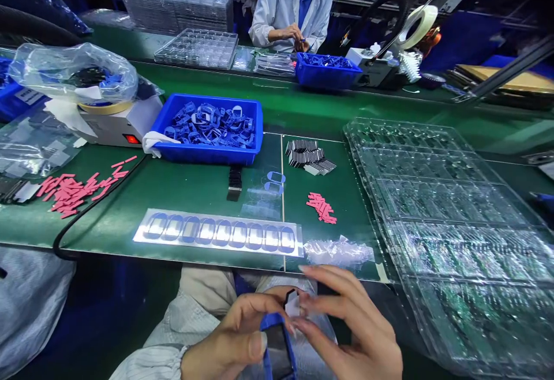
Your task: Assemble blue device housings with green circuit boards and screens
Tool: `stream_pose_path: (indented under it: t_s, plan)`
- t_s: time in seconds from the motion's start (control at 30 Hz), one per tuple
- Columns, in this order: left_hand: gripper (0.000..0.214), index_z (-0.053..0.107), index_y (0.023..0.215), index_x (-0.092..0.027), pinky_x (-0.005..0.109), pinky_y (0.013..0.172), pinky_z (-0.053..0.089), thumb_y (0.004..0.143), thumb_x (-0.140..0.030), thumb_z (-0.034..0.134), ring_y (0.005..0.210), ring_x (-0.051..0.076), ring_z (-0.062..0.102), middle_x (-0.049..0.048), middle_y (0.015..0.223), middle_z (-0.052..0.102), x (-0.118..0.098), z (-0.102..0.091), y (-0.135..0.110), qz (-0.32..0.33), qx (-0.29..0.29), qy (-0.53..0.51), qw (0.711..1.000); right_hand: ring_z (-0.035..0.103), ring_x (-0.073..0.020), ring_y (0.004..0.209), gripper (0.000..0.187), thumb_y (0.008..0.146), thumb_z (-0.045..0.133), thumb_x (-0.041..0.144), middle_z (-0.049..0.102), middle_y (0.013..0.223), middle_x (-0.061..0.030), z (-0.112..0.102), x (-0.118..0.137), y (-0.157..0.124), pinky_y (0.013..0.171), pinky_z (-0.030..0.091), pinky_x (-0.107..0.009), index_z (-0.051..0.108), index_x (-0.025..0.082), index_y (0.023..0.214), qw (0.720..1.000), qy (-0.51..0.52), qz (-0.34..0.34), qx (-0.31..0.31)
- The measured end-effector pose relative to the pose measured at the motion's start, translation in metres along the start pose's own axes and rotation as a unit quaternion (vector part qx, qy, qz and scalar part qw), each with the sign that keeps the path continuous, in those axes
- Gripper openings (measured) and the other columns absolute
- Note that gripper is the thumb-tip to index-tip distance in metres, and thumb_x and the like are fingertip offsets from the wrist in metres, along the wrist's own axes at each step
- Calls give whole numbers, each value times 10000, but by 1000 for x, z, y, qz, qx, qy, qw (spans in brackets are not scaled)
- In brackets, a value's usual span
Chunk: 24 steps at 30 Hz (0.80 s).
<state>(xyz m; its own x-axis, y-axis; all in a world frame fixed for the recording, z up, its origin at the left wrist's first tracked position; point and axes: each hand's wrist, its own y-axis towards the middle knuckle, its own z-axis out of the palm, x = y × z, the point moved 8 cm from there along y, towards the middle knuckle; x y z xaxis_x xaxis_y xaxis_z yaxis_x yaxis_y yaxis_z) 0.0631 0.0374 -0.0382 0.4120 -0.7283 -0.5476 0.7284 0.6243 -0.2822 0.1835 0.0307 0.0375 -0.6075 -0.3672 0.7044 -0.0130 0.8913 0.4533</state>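
Low over my lap, my left hand (236,339) grips a blue plastic frame (277,345) by its left side, thumb on top. My right hand (346,328) pinches a small black-and-white piece (292,304) at the frame's upper edge; its other fingers stretch out. On the green table just ahead lies a clear strip holding a row of blue frames (219,234). Beyond it stands a blue bin (208,152) heaped with the same blue frames. Small black parts (309,156) and pink strips (321,207) lie to the right of it.
Stacked clear blister trays (450,218) fill the right side. A white machine with a red switch (116,126), a plastic bag (73,71) and more pink strips (71,190) are at left. Across the belt a person in a white coat (289,10) works beside another blue bin (326,71).
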Motion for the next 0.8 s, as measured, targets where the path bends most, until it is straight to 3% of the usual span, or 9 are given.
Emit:
stream_pose_path:
  t_s: [0.13, 0.3, 0.37, 0.47, 0.57, 0.63, 0.67, 0.7, 0.8]
  plan:
    - [342, 747, 814, -206, 310, 853, 393, 632, -495, 759, 1008, 250, 567, 59, 998, 647, 7, -3, 6, -5, -23, 5, 1000, 708, -238, 816, 158, 731, 650, 109, 748, 830, -24, -1, 3, -15, 798, 557, -427, 625, 253, 790, 997, -53, -58, -17]
    - [306, 747, 850, -217, 321, 896, 388, 653, -450, 758, 1068, 254, 574, 73, 1067, 687, 17, -22, 12, -14, -50, -30, 998, 723, -221, 781, 180, 761, 652, 73, 751, 819, -26, -23, -45, -25, 853, 543, -433, 625, 227, 851, 982, -151, -23, -116]
    - [297, 745, 867, -211, 351, 929, 377, 674, -436, 745, 1080, 270, 584, 91, 1133, 680, 16, -27, 11, -15, -53, -45, 997, 726, -225, 805, 171, 775, 649, 83, 757, 856, -34, -20, -60, -28, 851, 546, -412, 648, 218, 879, 966, -232, -53, -99]
    - [307, 739, 878, -193, 388, 937, 380, 692, -438, 729, 1096, 300, 584, 118, 1158, 675, 9, -29, 9, -8, -46, -47, 998, 702, -248, 932, 221, 792, 642, 120, 745, 971, -47, -4, -67, -34, 900, 528, -415, 667, 214, 990, 954, -284, -94, -16]
    - [304, 731, 882, -202, 416, 961, 363, 699, -444, 720, 1112, 310, 580, 115, 1143, 684, 1, -27, 7, 5, -39, -40, 998, 688, -277, 965, 192, 786, 644, 149, 744, 967, -59, -1, -56, -38, 876, 542, -432, 691, 231, 953, 981, -189, -49, -17]
    - [309, 733, 871, -202, 424, 996, 325, 688, -451, 725, 1161, 319, 547, 107, 1113, 696, -8, -25, 6, 26, -33, -27, 999, 717, -252, 830, 85, 824, 608, 206, 750, 842, -58, 6, -56, -38, 739, 594, -373, 687, 235, 816, 996, -12, 80, -32]
    - [316, 737, 859, -200, 422, 1014, 303, 674, -457, 733, 1203, 325, 514, 105, 1086, 704, -13, -23, 4, 40, -28, -19, 999, 717, -226, 734, 134, 851, 582, 264, 737, 770, -53, 17, -59, -39, 646, 604, -329, 669, 231, 755, 981, 102, 163, -32]
    - [318, 741, 839, -196, 419, 1026, 286, 661, -460, 740, 1242, 329, 474, 106, 1058, 711, -18, -22, 3, 55, -22, -11, 998, 700, -200, 649, 206, 867, 562, 337, 714, 713, -46, 34, -62, -41, 557, 596, -289, 653, 226, 720, 944, 219, 245, -23]
    - [321, 745, 807, -190, 407, 980, 336, 636, -461, 749, 1251, 341, 454, 111, 1064, 698, -34, -22, -6, 91, -14, -1, 996, 645, -145, 547, 327, 806, 597, 534, 663, 676, -27, 99, -49, -42, 446, 550, -219, 669, 216, 812, 776, 486, 399, 54]
